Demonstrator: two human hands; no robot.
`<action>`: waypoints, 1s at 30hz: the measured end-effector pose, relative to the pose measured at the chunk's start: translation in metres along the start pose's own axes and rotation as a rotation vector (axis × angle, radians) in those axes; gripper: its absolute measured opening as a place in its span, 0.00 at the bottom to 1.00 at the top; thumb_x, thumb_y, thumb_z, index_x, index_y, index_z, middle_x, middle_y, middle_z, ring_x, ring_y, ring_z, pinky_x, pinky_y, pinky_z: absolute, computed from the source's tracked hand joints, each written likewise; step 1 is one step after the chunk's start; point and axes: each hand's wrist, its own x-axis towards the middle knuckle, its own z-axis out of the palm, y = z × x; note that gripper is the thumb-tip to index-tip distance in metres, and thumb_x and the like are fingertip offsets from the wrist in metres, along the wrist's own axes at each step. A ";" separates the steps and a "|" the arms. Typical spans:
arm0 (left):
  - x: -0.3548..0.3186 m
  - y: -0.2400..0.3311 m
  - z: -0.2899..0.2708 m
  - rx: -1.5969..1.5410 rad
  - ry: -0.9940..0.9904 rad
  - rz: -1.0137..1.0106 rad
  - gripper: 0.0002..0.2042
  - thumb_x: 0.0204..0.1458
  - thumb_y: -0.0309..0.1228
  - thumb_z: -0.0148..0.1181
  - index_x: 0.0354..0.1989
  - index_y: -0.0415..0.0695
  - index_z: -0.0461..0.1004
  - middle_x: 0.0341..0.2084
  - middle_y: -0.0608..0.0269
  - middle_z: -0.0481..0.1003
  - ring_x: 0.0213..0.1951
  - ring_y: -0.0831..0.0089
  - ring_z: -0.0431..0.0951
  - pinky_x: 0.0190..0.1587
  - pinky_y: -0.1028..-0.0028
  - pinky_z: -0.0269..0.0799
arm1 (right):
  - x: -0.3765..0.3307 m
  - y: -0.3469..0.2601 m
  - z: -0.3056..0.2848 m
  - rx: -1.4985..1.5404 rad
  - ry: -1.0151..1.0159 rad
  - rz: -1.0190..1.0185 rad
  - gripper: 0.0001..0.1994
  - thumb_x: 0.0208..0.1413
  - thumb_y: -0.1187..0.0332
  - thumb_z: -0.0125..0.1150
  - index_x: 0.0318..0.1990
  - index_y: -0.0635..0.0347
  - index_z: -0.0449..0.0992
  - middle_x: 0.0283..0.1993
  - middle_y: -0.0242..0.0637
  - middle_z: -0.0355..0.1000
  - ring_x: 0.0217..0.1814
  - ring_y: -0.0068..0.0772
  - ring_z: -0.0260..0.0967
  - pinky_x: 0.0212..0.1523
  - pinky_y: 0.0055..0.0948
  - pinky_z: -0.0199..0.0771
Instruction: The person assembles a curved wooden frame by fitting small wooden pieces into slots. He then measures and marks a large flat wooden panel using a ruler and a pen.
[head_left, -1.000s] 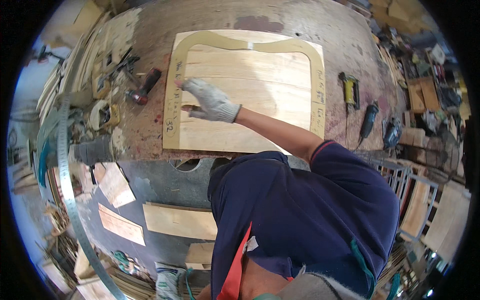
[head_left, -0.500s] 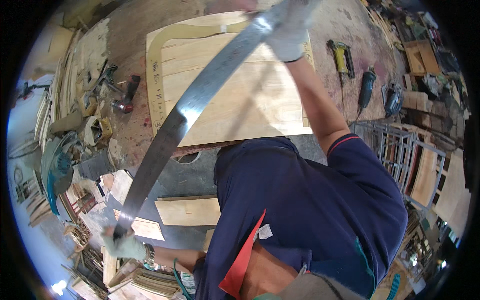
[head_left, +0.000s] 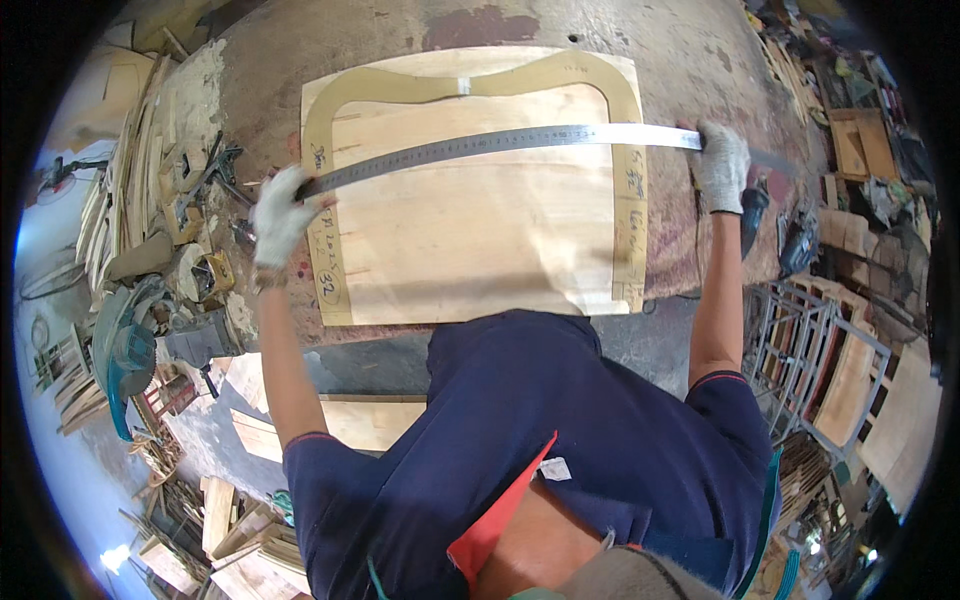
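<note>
Both gloved hands grip a long steel ruler [head_left: 510, 148]: the left hand [head_left: 280, 215] at its left end, the right hand [head_left: 722, 165] at its right end. It lies across the upper part of the plywood panel [head_left: 480, 230] with its curved template [head_left: 470, 85], whereas half a second ago it swung diagonally through the air.

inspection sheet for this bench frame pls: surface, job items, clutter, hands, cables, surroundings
Surface: worn, stained brown workbench top, patchy and dusty.
Job's things: pale rectangular plywood panel lying flat; tan arch-shaped template lying on the panel along its top and sides; long steel ruler laid across both.
Clutter: wood offcuts and small tools at the bench's left; teal power saw below them.
Grippers: left hand, white glove, holds the ruler's left end; right hand, white glove, holds its right end.
Cables: nothing clearly seen.
Surroundings: dark power tools at the right; stacked wooden boards and grey metal frame beyond.
</note>
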 end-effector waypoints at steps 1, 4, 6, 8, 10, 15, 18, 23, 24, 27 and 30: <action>0.024 -0.006 0.018 0.080 -0.067 -0.021 0.24 0.42 0.49 0.72 0.41 0.46 0.79 0.35 0.61 0.77 0.44 0.60 0.76 0.49 0.62 0.65 | 0.011 -0.006 0.012 0.020 -0.050 -0.023 0.16 0.53 0.50 0.67 0.28 0.53 0.77 0.30 0.42 0.77 0.37 0.51 0.75 0.39 0.47 0.70; 0.078 -0.029 0.070 0.149 -0.124 -0.064 0.22 0.48 0.52 0.68 0.46 0.51 0.79 0.39 0.61 0.76 0.48 0.60 0.75 0.54 0.59 0.64 | 0.045 -0.029 0.049 0.135 -0.206 -0.079 0.19 0.49 0.47 0.71 0.29 0.54 0.77 0.29 0.42 0.77 0.37 0.50 0.76 0.40 0.46 0.71; 0.106 -0.049 0.097 0.191 -0.166 -0.128 0.22 0.49 0.53 0.68 0.46 0.51 0.79 0.39 0.61 0.76 0.49 0.59 0.75 0.55 0.58 0.64 | 0.063 -0.045 0.073 0.308 -0.274 -0.117 0.21 0.48 0.46 0.72 0.32 0.55 0.76 0.30 0.41 0.77 0.38 0.49 0.76 0.41 0.46 0.72; 0.119 -0.069 0.118 0.207 -0.198 -0.179 0.22 0.49 0.53 0.67 0.46 0.52 0.79 0.39 0.60 0.76 0.49 0.58 0.75 0.56 0.58 0.64 | 0.081 -0.053 0.095 0.298 -0.359 -0.153 0.25 0.50 0.43 0.70 0.40 0.56 0.75 0.34 0.42 0.78 0.41 0.51 0.76 0.44 0.47 0.72; 0.129 -0.086 0.134 0.193 -0.128 -0.137 0.22 0.48 0.53 0.68 0.46 0.52 0.79 0.39 0.60 0.76 0.49 0.58 0.75 0.56 0.58 0.65 | 0.093 -0.058 0.119 0.328 -0.377 -0.158 0.26 0.51 0.42 0.68 0.43 0.56 0.75 0.36 0.43 0.78 0.42 0.51 0.76 0.46 0.47 0.71; 0.143 -0.105 0.157 0.168 -0.075 -0.145 0.25 0.47 0.54 0.68 0.47 0.51 0.78 0.40 0.61 0.76 0.51 0.58 0.74 0.56 0.56 0.65 | 0.104 -0.064 0.161 0.283 -0.376 -0.186 0.28 0.52 0.40 0.66 0.46 0.55 0.75 0.39 0.45 0.78 0.47 0.52 0.74 0.50 0.47 0.70; 0.143 -0.103 0.160 0.197 -0.085 -0.180 0.27 0.46 0.55 0.69 0.48 0.50 0.77 0.45 0.59 0.75 0.53 0.56 0.72 0.57 0.55 0.65 | 0.106 -0.065 0.169 0.270 -0.438 -0.147 0.27 0.51 0.44 0.69 0.48 0.58 0.76 0.46 0.46 0.76 0.49 0.51 0.73 0.52 0.46 0.70; 0.131 -0.078 0.170 0.196 0.170 -0.146 0.28 0.49 0.54 0.67 0.54 0.51 0.75 0.55 0.57 0.72 0.58 0.52 0.69 0.61 0.53 0.63 | 0.097 -0.072 0.179 0.209 -0.150 -0.242 0.31 0.49 0.46 0.71 0.55 0.57 0.75 0.63 0.43 0.68 0.61 0.50 0.66 0.57 0.46 0.69; 0.128 -0.069 0.175 0.207 0.157 -0.131 0.28 0.50 0.53 0.66 0.57 0.52 0.75 0.57 0.56 0.71 0.59 0.52 0.68 0.62 0.53 0.62 | 0.094 -0.073 0.184 0.222 -0.130 -0.214 0.32 0.49 0.46 0.72 0.57 0.56 0.75 0.65 0.42 0.66 0.63 0.50 0.65 0.58 0.46 0.68; 0.123 -0.039 0.198 0.213 0.130 -0.077 0.29 0.53 0.50 0.65 0.63 0.53 0.72 0.62 0.55 0.68 0.63 0.52 0.67 0.65 0.54 0.61 | 0.085 -0.078 0.201 0.321 -0.018 -0.193 0.30 0.48 0.50 0.74 0.57 0.54 0.77 0.64 0.42 0.68 0.62 0.50 0.66 0.60 0.43 0.67; 0.119 -0.011 0.223 0.194 0.071 -0.045 0.30 0.57 0.48 0.61 0.69 0.56 0.67 0.71 0.58 0.61 0.70 0.56 0.60 0.69 0.55 0.57 | 0.080 -0.082 0.222 0.422 0.064 -0.223 0.24 0.47 0.53 0.75 0.53 0.46 0.81 0.61 0.41 0.71 0.61 0.49 0.67 0.61 0.46 0.66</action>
